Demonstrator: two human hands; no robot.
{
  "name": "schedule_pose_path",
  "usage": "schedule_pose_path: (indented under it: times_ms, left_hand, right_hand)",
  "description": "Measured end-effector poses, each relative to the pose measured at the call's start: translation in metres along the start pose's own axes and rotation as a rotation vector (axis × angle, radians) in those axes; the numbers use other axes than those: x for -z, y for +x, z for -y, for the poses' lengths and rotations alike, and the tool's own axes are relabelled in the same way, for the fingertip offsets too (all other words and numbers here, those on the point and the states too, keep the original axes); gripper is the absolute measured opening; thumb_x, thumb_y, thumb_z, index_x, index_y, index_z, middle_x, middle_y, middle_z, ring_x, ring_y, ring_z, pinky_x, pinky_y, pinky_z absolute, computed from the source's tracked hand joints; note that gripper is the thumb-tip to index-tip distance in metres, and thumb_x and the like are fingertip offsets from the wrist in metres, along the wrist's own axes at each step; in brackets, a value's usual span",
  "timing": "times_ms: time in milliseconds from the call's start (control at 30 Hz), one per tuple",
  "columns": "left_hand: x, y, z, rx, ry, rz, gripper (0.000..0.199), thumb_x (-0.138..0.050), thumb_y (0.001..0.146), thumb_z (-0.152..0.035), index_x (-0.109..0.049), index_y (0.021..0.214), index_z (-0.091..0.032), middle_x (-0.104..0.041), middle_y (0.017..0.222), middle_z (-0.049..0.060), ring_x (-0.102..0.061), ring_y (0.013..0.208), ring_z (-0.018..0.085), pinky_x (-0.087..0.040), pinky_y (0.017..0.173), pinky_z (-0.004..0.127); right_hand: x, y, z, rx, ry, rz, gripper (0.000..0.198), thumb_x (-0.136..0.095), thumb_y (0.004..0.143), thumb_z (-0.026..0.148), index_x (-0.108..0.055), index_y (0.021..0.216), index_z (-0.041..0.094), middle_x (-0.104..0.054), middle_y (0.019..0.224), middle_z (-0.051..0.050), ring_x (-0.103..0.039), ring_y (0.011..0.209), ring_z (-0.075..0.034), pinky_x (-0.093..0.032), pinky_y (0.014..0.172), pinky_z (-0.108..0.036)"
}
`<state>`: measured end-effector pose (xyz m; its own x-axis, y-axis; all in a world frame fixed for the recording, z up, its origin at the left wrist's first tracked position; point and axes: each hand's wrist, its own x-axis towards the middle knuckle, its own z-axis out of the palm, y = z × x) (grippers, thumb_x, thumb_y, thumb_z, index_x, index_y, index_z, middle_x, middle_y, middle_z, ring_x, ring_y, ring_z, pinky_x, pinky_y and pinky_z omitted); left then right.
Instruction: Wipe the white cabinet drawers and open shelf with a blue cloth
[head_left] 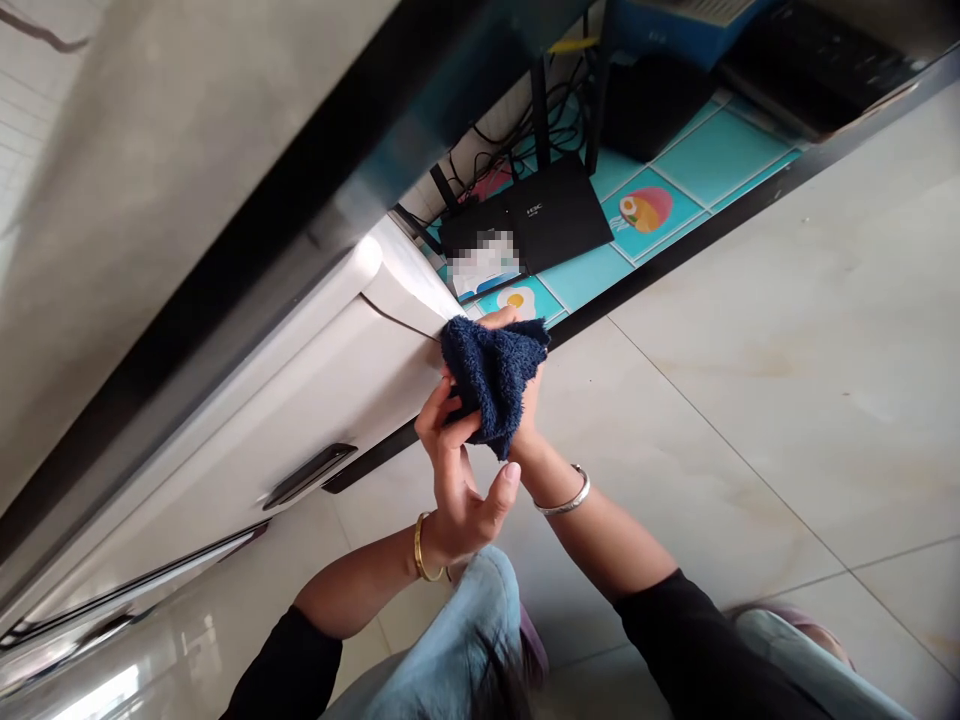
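A dark blue fluffy cloth (491,375) is bunched up beside the white drawer front's corner. My right hand (531,405), with a silver bangle at the wrist, is under and behind the cloth; its fingertips show past the far edge, while most of its grip is covered. At the cloth's near left side is my left hand (461,490), wearing a gold bangle. Its bent fingers touch the cloth's edge, spaced apart, and its thumb sticks out away from the cloth.
Beyond the cloth, a black router (562,215) with antennas and cables sits on a shelf with a turquoise patterned cover (697,155). White drawers (322,390) with dark handles run to the left, under a dark-edged top. Pale floor tiles (750,400) lie on the right.
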<state>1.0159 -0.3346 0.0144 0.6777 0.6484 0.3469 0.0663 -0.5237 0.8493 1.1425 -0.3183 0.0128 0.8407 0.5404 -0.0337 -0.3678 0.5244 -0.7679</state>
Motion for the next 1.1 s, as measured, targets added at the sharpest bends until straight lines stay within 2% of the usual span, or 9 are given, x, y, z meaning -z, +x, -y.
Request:
schedule_pose_path:
  times_ms: [100, 267, 367, 533, 700, 800, 900, 1033, 1100]
  left_hand:
    - [0.001, 0.000, 0.000, 0.063, -0.022, 0.023, 0.043, -0.066, 0.090, -0.033, -0.055, 0.131, -0.026, -0.027, 0.158, 0.013, -0.046, 0.135, 0.033, -0.045, 0.113, 0.057]
    - [-0.001, -0.001, -0.001, 0.031, -0.026, 0.007, 0.052, -0.069, 0.087, -0.035, -0.053, 0.136, -0.028, -0.021, 0.164, 0.012, -0.038, 0.143, 0.036, -0.036, 0.119, 0.062]
    - [-0.002, -0.002, 0.000, 0.080, -0.052, 0.029, 0.047, -0.066, 0.089, -0.032, -0.054, 0.134, -0.026, -0.022, 0.163, 0.013, -0.045, 0.138, 0.033, -0.044, 0.113, 0.057]
    - [-0.004, -0.003, 0.000, -0.012, -0.061, -0.017, 0.058, -0.069, 0.086, -0.034, -0.052, 0.141, -0.028, -0.027, 0.160, 0.012, -0.036, 0.146, 0.036, -0.038, 0.119, 0.058]
    - [-0.007, -0.004, -0.004, 0.098, -0.096, 0.001, 0.054, -0.069, 0.086, -0.031, -0.056, 0.138, -0.028, -0.028, 0.160, 0.012, -0.037, 0.145, 0.037, -0.043, 0.115, 0.058]
    - [-0.009, -0.005, -0.005, 0.061, -0.120, -0.043, 0.055, -0.070, 0.083, -0.032, -0.056, 0.137, -0.028, -0.028, 0.160, 0.011, -0.036, 0.146, 0.037, -0.040, 0.118, 0.058]
    - [-0.009, -0.005, -0.004, 0.111, -0.133, -0.005, 0.048, -0.067, 0.086, -0.031, -0.057, 0.133, -0.028, -0.027, 0.160, 0.011, -0.042, 0.141, 0.036, -0.045, 0.112, 0.056]
    - [-0.008, -0.005, -0.004, 0.059, -0.119, -0.011, 0.057, -0.069, 0.085, -0.030, -0.054, 0.139, -0.028, -0.025, 0.161, 0.011, -0.034, 0.147, 0.037, -0.038, 0.119, 0.059]
    - [-0.008, -0.004, -0.005, 0.063, -0.133, -0.026, 0.051, -0.068, 0.085, -0.032, -0.057, 0.135, -0.027, -0.028, 0.160, 0.012, -0.038, 0.143, 0.037, -0.041, 0.115, 0.058]
  right_hand:
    - [0.000, -0.001, -0.002, -0.049, -0.009, 0.012, 0.022, -0.071, 0.084, 0.043, -0.061, 0.076, 0.025, -0.062, 0.059, 0.004, -0.060, 0.054, -0.015, -0.052, 0.053, -0.030]
    - [0.002, 0.000, -0.001, -0.040, -0.050, 0.017, 0.025, -0.068, 0.084, 0.049, -0.060, 0.077, 0.026, -0.062, 0.061, 0.003, -0.062, 0.060, -0.016, -0.053, 0.057, -0.030]
    - [0.003, 0.002, 0.003, -0.034, -0.121, 0.009, 0.026, -0.074, 0.080, 0.046, -0.059, 0.075, 0.025, -0.059, 0.058, 0.005, -0.061, 0.060, -0.015, -0.052, 0.058, -0.029]
    - [-0.001, 0.003, 0.010, -0.015, -0.128, 0.009, 0.031, -0.076, 0.076, 0.050, -0.058, 0.076, 0.026, -0.063, 0.064, 0.003, -0.061, 0.062, -0.016, -0.054, 0.061, -0.031]
    - [0.001, 0.002, 0.009, -0.098, -0.097, 0.045, 0.026, -0.073, 0.079, 0.047, -0.057, 0.077, 0.027, -0.061, 0.059, 0.004, -0.059, 0.055, -0.016, -0.052, 0.053, -0.031]
    - [0.005, 0.002, 0.005, -0.062, -0.069, 0.052, 0.022, -0.073, 0.081, 0.045, -0.059, 0.079, 0.028, -0.061, 0.060, 0.004, -0.063, 0.062, -0.018, -0.056, 0.059, -0.033]
    - [0.007, 0.002, 0.002, -0.056, -0.055, 0.042, 0.023, -0.074, 0.080, 0.043, -0.059, 0.074, 0.027, -0.062, 0.063, 0.003, -0.065, 0.067, -0.018, -0.058, 0.065, -0.033]
    - [0.005, 0.003, 0.002, -0.044, -0.020, 0.049, 0.023, -0.073, 0.081, 0.044, -0.058, 0.075, 0.027, -0.062, 0.063, 0.003, -0.065, 0.067, -0.018, -0.060, 0.070, -0.034]
    - [0.004, 0.002, 0.003, -0.030, -0.066, 0.050, 0.024, -0.075, 0.079, 0.045, -0.059, 0.075, 0.027, -0.063, 0.063, 0.004, -0.063, 0.064, -0.016, -0.058, 0.067, -0.033]
